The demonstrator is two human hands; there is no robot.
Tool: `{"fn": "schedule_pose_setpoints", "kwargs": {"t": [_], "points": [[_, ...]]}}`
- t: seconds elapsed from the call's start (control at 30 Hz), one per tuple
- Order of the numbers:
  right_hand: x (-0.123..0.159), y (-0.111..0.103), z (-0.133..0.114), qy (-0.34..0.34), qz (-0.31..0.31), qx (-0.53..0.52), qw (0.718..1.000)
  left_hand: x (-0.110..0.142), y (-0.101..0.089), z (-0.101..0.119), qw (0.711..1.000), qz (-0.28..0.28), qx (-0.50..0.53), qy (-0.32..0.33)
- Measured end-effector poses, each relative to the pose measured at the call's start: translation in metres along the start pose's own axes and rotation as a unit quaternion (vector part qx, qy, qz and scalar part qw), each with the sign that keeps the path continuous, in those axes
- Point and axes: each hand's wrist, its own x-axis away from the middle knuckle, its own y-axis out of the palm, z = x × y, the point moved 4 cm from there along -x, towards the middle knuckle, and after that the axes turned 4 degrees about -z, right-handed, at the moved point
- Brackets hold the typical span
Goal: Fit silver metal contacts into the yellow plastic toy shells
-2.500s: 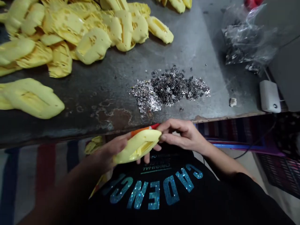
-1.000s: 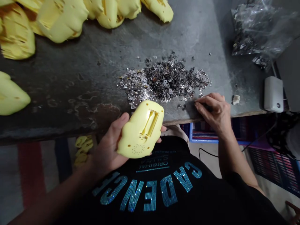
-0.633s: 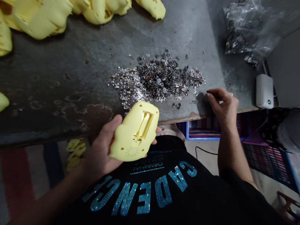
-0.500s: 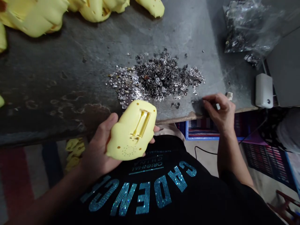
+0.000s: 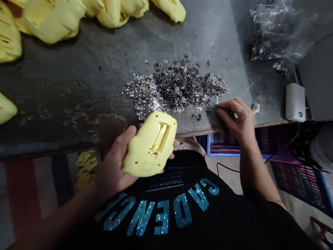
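My left hand (image 5: 118, 156) grips a yellow plastic casing (image 5: 148, 161), its back turned up. The casing has a battery compartment, screw holes and a ring of small speaker holes. My right hand (image 5: 239, 116) is closed in a pinch low over the table, just right of a pile of small metal contact plates (image 5: 182, 85). Whatever lies between its thumb and forefinger is too small to make out. The pile's left part looks brighter silver, the rest darker. A few loose plates (image 5: 197, 117) lie in front of the pile.
More yellow casings (image 5: 54, 21) line the table's far left, and one (image 5: 6, 109) lies at the left edge. A clear bag of metal parts (image 5: 270, 33) and a white box (image 5: 295, 102) are at right. Below the table edge sits a blue crate (image 5: 226, 154).
My right hand has moved left along the table, closer to the metal pile, still pinched. My left hand keeps the casing in about the same place. The view has shifted slightly.
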Motion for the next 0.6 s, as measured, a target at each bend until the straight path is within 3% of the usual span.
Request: {"fn": "schedule_pose_setpoints", "kwargs": {"t": [0.2,0.4,0.6], "points": [[-0.005,0.008,-0.012,-0.032,-0.031,-0.042,0.998,-0.003,0.007,0.0,1.0,-0.024,-0.013,0.013],[-0.018,-0.002,0.0,-0.007,-0.096,-0.032,0.995,0.001,0.008,0.001,1.0,-0.021,0.001,0.02],[-0.003,-0.008,0.015,0.037,0.038,-0.02,0.998,0.001,0.01,0.003,1.0,0.013,-0.018,0.022]]}}
